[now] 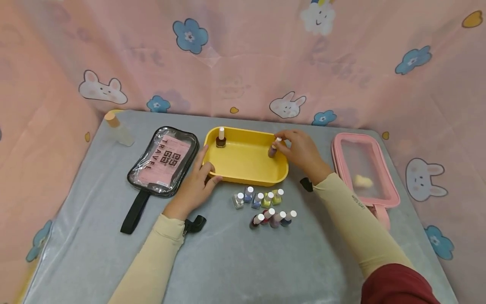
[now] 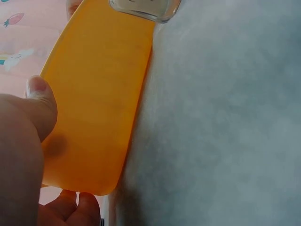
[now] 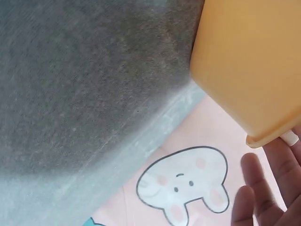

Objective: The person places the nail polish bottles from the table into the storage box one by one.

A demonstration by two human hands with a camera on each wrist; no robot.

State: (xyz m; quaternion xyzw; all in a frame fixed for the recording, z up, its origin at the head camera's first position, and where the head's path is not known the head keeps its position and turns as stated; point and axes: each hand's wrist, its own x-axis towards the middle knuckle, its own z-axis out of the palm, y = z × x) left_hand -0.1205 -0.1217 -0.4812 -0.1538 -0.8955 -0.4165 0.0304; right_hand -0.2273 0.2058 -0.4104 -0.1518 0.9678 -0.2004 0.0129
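Observation:
In the head view a yellow tray point(image 1: 243, 158) lies on the grey cloth. My right hand point(image 1: 303, 154) pinches a purple nail polish bottle point(image 1: 271, 151) by its white cap, inside the tray's right end. A dark bottle point(image 1: 220, 141) stands upright at the tray's back left. My left hand point(image 1: 194, 190) rests on the tray's left end and front rim. The left wrist view has the left thumb and fingers point(image 2: 87, 207) against the tray wall point(image 2: 94, 94). In the right wrist view, fingers point(image 3: 277, 165) of the right hand are beside the tray corner point(image 3: 249, 70).
Several white-capped bottles point(image 1: 258, 199) stand in front of the tray, with more point(image 1: 275, 218) nearer me. A clear black-edged pouch point(image 1: 167, 158) lies left, a pink pouch point(image 1: 366, 164) right. At the back left is a pale bottle point(image 1: 119, 131) with a peach cap.

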